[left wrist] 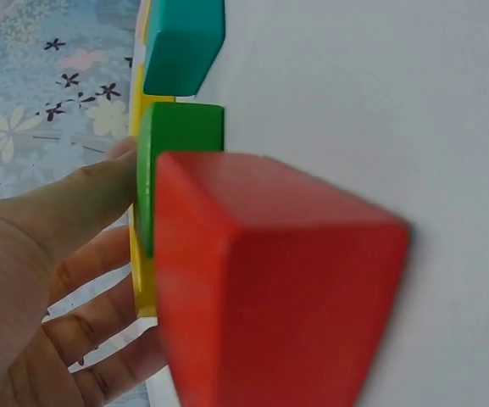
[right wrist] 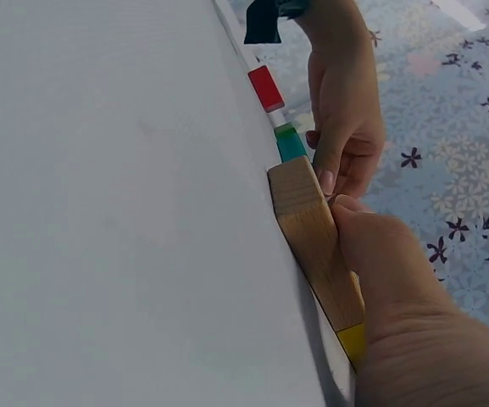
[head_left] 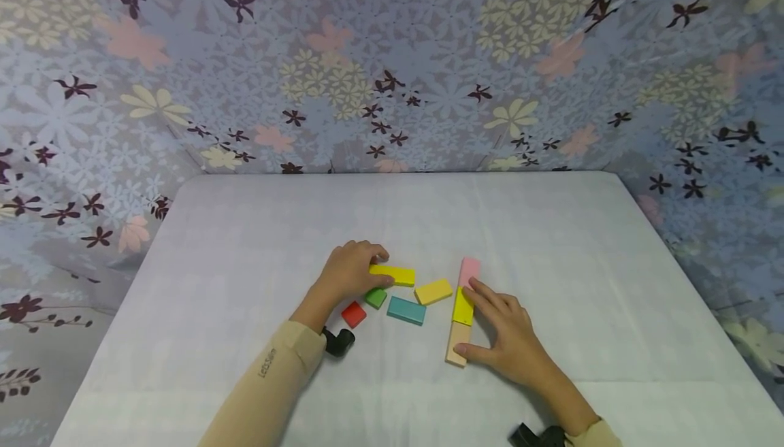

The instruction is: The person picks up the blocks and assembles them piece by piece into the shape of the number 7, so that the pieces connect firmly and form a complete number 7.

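In the head view my left hand pinches a long yellow block at its left end, thumb in front and fingers behind. Just below that hand lie a green block and a red block, the red one large in the left wrist view. My right hand rests along a straight row: a pink block at the far end, a bright yellow block in the middle, a plain wooden block nearest. Its thumb touches the wooden block; its forefinger touches the row near the pink-yellow joint.
Between the hands lie a teal block and a paler yellow block. All stand on a white-covered table. Flower-patterned cloth hangs behind it and at the sides.
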Motion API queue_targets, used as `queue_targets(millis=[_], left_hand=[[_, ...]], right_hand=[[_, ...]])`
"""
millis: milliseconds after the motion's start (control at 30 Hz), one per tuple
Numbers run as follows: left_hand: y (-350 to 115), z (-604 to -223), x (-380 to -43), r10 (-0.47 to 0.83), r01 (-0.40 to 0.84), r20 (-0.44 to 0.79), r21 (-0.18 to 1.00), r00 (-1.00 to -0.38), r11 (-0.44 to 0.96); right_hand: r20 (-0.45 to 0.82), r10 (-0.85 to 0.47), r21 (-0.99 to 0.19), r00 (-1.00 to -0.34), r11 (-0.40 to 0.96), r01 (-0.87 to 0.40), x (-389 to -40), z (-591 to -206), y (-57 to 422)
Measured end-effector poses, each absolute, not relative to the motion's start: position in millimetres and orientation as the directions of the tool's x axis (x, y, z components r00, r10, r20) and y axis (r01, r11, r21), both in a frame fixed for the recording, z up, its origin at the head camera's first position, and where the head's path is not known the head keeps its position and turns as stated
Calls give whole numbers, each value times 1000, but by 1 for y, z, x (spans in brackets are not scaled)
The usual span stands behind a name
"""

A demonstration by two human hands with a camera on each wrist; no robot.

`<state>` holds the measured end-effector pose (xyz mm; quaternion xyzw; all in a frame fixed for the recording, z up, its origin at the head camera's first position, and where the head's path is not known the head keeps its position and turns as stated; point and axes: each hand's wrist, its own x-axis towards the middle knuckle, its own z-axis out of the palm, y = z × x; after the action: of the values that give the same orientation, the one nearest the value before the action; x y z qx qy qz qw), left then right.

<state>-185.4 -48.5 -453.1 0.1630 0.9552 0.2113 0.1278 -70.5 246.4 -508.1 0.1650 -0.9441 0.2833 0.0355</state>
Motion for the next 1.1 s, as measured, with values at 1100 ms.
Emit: queue_targets(millis=[1100], left_hand=[[-47,-432,-218,457,250,-522,420,-720,873]], right_hand=[[189,-290,-529,-938,775,-346,-69,-510,249]])
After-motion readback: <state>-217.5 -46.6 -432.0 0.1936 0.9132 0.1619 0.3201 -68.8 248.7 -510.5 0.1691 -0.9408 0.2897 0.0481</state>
